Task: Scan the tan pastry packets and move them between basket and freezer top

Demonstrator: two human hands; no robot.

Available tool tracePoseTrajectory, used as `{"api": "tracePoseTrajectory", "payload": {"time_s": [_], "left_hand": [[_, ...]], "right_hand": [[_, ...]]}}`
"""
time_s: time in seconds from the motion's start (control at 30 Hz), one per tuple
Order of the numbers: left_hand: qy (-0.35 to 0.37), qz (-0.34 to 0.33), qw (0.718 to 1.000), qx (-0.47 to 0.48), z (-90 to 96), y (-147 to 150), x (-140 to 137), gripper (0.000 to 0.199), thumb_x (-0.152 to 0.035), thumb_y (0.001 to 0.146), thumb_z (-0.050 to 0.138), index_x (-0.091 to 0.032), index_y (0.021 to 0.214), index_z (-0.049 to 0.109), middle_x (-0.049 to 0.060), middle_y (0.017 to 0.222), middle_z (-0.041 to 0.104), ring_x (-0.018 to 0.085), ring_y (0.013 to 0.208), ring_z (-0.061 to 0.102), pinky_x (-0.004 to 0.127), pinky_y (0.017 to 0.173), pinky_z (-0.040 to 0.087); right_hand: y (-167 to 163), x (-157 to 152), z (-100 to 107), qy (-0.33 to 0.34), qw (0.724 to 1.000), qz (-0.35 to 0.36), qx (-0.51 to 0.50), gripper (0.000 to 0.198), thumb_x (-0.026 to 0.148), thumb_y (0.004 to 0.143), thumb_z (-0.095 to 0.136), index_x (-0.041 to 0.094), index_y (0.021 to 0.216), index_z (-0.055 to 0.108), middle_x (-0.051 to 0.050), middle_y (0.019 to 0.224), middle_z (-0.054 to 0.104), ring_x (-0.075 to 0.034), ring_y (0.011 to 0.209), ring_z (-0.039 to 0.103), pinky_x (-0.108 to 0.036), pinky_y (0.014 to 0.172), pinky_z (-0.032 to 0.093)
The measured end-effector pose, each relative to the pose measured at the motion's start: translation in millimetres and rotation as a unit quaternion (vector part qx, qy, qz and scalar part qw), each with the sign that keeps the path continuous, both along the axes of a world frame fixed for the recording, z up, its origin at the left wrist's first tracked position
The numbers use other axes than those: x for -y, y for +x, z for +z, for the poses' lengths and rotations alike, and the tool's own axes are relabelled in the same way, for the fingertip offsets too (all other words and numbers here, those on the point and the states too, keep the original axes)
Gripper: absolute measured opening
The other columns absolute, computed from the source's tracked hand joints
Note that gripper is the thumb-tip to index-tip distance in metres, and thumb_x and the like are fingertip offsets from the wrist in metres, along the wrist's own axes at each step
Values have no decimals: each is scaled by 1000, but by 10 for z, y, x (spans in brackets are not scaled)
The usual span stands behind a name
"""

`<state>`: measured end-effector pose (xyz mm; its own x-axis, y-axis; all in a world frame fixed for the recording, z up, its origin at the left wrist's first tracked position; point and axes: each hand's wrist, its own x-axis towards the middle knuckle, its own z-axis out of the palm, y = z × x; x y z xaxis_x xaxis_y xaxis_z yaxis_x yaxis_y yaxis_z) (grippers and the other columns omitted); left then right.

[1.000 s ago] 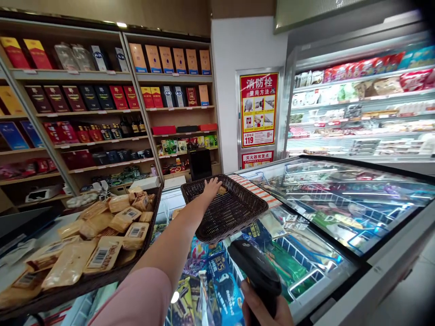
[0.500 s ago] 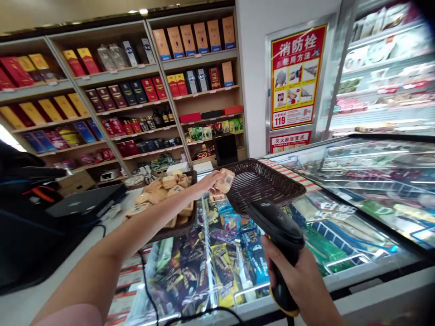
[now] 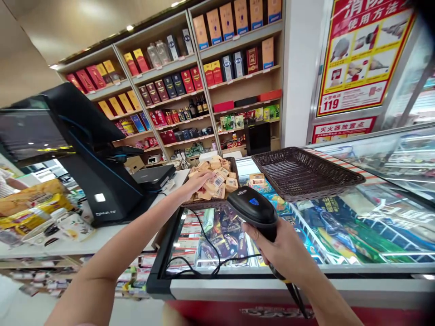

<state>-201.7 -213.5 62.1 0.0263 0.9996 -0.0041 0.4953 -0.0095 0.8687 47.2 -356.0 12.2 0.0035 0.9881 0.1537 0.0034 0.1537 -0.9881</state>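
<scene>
My left hand (image 3: 196, 184) is over a brown wicker basket (image 3: 217, 204) filled with small plastic-wrapped tan snacks. Its fingers are closed on the edge of one packaged snack (image 3: 216, 181), whose barcode label faces up; the fingertips are partly hidden. In my right hand (image 3: 283, 244) is a black barcode scanner (image 3: 253, 206), gripped by its handle, with its head pointing up and left toward the filled basket. Two or so similar packaged snacks (image 3: 257, 179) lie on the freezer's glass between the baskets. To their right sits a second wicker basket (image 3: 306, 174) with its woven bottom showing.
Under the baskets is a glass-topped chest freezer (image 3: 234, 235) of wrapped goods. The scanner's black cable (image 3: 217, 260) loops across the glass. A cash register (image 3: 112, 181) stands on the left counter, near yellow bags (image 3: 37, 203). Shelves of boxed goods (image 3: 176, 86) line the back wall.
My left hand has moved left, from beside the right basket to over the filled one. The view has swung left, bringing in the register. The scanner remains in my right hand.
</scene>
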Motion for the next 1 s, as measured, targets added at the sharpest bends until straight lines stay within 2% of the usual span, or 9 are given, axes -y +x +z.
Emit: {"api": "tracePoseTrajectory", "payload": {"time_s": [0.1,0.17,0.37,0.47,0.57,0.67,0.87,0.93,1.0], "left_hand": [[4,16,1000,7,25,-110,62,53,-66,73,71,-18,96,73,6,79,70,15,60,58,23,48,39],[22,38,999,8,64,-198,39,55,-68,74,69,-18,96,72,6,78,69,15,59,58,23,47,39],[82,123,989,-24,133,-492,-324,58,-71,85,53,-19,105,66,8,92,72,16,70,65,25,55,46],[63,117,988,-76,50,-525,-564,49,-63,89,57,-16,99,68,9,93,72,19,78,68,28,63,53],[74,102,983,-133,-36,-465,-761,36,-46,95,59,-16,113,65,9,110,69,20,92,67,37,78,57],[102,90,974,-180,-78,-372,-876,35,-36,95,61,-18,125,61,10,126,63,22,106,64,44,90,56],[135,119,957,-225,-146,-252,-852,35,-36,95,61,-19,126,61,10,130,61,24,111,62,47,94,54],[150,140,952,-225,-162,-224,-770,35,-34,93,63,-19,125,61,12,134,58,28,122,57,49,101,48],[171,160,948,-214,-186,-171,-631,35,-30,92,63,-20,126,61,14,140,54,33,137,43,49,111,39]], "right_hand": [[-52,30,-6,28,999,22,17,44,61,71,72,19,83,72,-1,46,56,-22,54,61,-29,52,43],[-64,50,-14,19,999,25,14,46,62,72,72,18,85,72,0,44,54,-20,51,58,-28,50,42],[-30,103,-82,-27,998,50,-12,50,66,71,71,18,83,71,3,41,49,-14,38,44,-28,44,38],[-10,124,-145,-34,998,42,-24,49,67,70,72,19,77,68,4,42,48,-13,36,42,-27,43,37],[29,135,-205,-46,998,31,-24,48,66,70,71,19,74,64,4,42,47,-12,34,42,-27,40,35],[97,124,-252,-61,998,26,-7,46,65,72,71,20,70,60,5,40,46,-13,34,44,-27,40,36],[143,79,-322,-79,996,30,-8,48,67,73,70,20,71,59,4,40,48,-13,34,46,-26,41,38],[113,71,-331,-86,996,22,-23,50,68,71,70,19,74,59,5,43,49,-12,35,47,-26,41,38],[78,58,-338,-89,995,17,-35,52,70,70,70,19,76,59,4,47,52,-13,37,49,-27,42,39]]}}
